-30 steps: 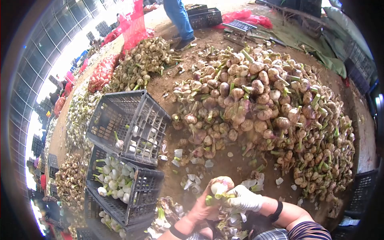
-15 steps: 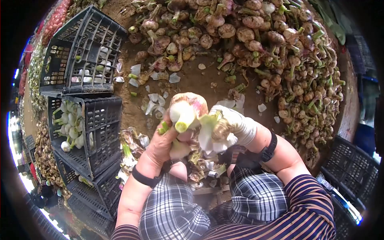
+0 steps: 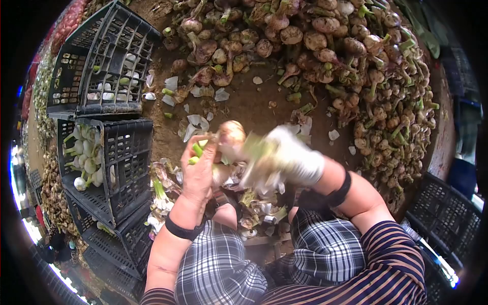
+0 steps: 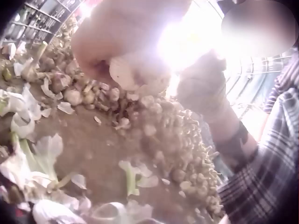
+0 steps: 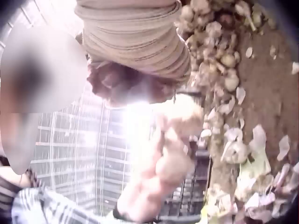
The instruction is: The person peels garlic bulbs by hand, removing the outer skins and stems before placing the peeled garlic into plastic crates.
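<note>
In the head view my bare left hand (image 3: 197,175) grips a garlic bulb (image 3: 232,133) with brownish, pink-tinged skin. Cut green stalks (image 3: 198,148) poke out between its thumb and fingers. Just to the right, my white-gloved right hand (image 3: 297,157), blurred by motion, holds a bunch of pale and greenish garlic skins (image 3: 262,160). From the left wrist, part of the pale bulb (image 4: 133,74) shows under the fingers. In the right wrist view, ribbed glove cloth (image 5: 131,35) covers the hand, with purplish skins (image 5: 124,86) below it.
A large heap of unpeeled garlic (image 3: 325,46) lies ahead and to the right. Black crates stand at left, one (image 3: 129,168) beside white peeled bulbs (image 3: 86,152), another tipped crate (image 3: 119,66) behind it. Loose skins (image 3: 195,124) litter the dirt floor. Another black crate (image 3: 447,213) is at right.
The head view has tilted down towards the lap. The right hand has shifted slightly down and blurs with the skins; the bulb in the left hand has turned, its white stem end no longer facing up.
</note>
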`<state>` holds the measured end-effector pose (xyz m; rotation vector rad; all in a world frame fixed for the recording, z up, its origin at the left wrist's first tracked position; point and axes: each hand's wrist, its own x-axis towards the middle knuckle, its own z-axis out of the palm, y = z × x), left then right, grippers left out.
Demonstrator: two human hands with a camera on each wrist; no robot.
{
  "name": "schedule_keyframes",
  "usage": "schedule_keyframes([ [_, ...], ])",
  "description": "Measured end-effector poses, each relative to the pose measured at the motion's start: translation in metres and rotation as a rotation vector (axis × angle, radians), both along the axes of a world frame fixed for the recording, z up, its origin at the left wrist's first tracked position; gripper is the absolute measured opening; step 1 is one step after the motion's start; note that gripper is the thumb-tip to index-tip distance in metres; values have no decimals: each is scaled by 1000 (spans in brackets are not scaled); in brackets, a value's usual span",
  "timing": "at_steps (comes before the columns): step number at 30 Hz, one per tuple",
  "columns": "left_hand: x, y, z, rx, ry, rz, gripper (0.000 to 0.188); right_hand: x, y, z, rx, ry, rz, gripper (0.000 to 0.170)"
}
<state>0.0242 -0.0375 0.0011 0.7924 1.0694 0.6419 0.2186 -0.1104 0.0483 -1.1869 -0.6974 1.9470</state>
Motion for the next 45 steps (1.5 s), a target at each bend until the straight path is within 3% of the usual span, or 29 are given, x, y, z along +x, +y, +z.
schedule_keyframes([
  [1, -4, 2, -4, -4, 55, 64, 15, 13, 2, -7, 148, 162, -257, 36],
  [2, -11, 4, -5, 31, 33, 58, 14, 22, 10, -24, 197, 51, -474, 35],
  [3, -15, 7, -6, 71, 6, 53, 13, 49, 4, -51, -91, 249, -551, 25],
  [4, -13, 7, -4, 74, 2, 53, 13, 49, 9, -65, -80, 148, -674, 15],
  [7, -9, 3, 0, 284, 28, -4, 13, 57, 12, -81, 52, -41, -819, 9],
  [8, -9, 3, 3, 317, 63, -22, 13, 56, 13, -80, 11, 13, -849, 9],
  [9, -6, 3, 6, 352, 92, -45, 13, 52, 13, -74, -45, 97, -989, 10],
  [10, -8, 3, 14, 201, 42, 23, 14, 77, 10, -93, 65, 367, -1008, 11],
  [11, -9, 7, 28, 107, 168, 102, 15, 102, 7, -111, 180, 638, -1009, 13],
  [12, -19, 11, 19, 109, 153, 157, 16, 102, 13, -80, -60, 310, -1137, 18],
  [13, -28, 14, 8, 115, 138, 215, 17, 135, 5, -108, 18, -72, -675, 26],
  [15, -27, 11, 2, 176, 149, 157, 17, 75, 15, -61, 63, -1060, -111, 39],
  [16, -24, 9, 1, 233, 154, 96, 18, 57, 13, -79, 414, -1812, 58, 54],
  [17, -18, 9, -1, 229, 152, 94, 18, 41, 20, -63, 505, -1668, 10, 60],
  [18, -12, 8, -2, 299, 114, 85, 19, 20, 25, -42, 624, -1505, -160, 54],
  [19, -8, 5, -1, 366, 79, 73, 20, 4, 30, -18, 648, -1269, -141, 49],
  [21, -3, 5, 5, 362, 114, 47, 19, -21, 34, -16, 764, -1308, 104, 37],
  [23, -3, 6, 1, 619, 277, 3, 20, -37, 33, -28, 795, -1554, 64, 25],
  [24, -3, 7, 0, 637, 270, 6, 22, -40, 33, -28, 751, -1547, 132, 19],
  [27, 0, 6, -2, 749, 334, -28, 22, -40, 33, -17, 789, -1440, 32, 16],
  [31, -5, 7, -2, 904, 468, -141, 18, -43, 36, -27, 737, -1512, 139, 15],
  [32, -6, 6, -5, 909, 463, -147, 18, -40, 39, -30, 693, -1574, 76, 18],
  [33, -5, 7, -4, 914, 458, -151, 18, -33, 48, -34, 449, -1591, 111, 23],
  [35, -5, 5, 2, 855, 360, -118, 17, 3, 49, -58, 504, -1463, -55, 26],
  [37, -4, 7, 6, 793, 253, -59, 15, 24, 50, -80, 360, -1586, 1, 21],
  [39, -3, 8, 4, 704, 262, -11, 18, 13, 34, -57, 564, -1492, -203, 19],
  [41, 0, 7, -1, 581, 216, 71, 18, -16, 27, -16, 628, -1324, -139, 21],
  [43, 1, 6, -7, 609, 245, 43, 18, -37, 26, -26, 715, -1446, 76, 19],
  [45, 2, 6, -7, 701, 309, -16, 18, -39, 27, -28, 791, -1458, 87, 20],
])
